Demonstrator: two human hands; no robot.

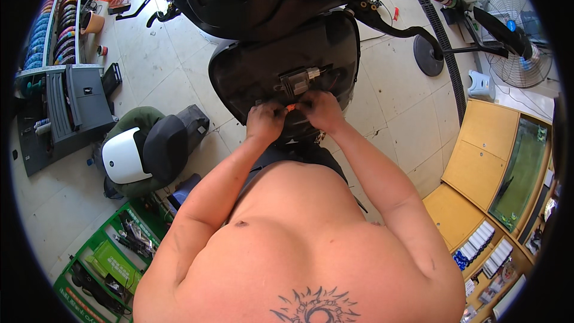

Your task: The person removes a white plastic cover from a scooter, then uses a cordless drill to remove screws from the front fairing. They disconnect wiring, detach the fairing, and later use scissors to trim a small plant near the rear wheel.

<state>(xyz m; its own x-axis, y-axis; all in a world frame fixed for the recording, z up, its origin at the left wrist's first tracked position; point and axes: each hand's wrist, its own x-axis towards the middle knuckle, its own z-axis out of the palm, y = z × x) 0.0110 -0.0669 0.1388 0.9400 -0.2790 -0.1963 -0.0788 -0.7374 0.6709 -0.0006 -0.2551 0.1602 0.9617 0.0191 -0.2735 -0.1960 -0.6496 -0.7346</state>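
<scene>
My left hand (266, 121) and my right hand (321, 111) meet low in a black scooter body (239, 72). Both have their fingers closed in a pinch. Between the fingertips shows a small orange piece (291, 107), gripped from both sides; its kind is too small to make out. Just above the fingers, a finned metal control box (295, 84) rests on the black panel, with a pale connector (313, 72) at its upper right. The parts under my hands are dark and partly hidden.
A black scooter seat (167, 149) and a white panel (124, 155) lie to the left. Beyond them stands a grey tool cabinet (86, 98). A green rack (107, 263) is at the lower left. To the right are a wooden cabinet (478, 143) and a fan (517, 30).
</scene>
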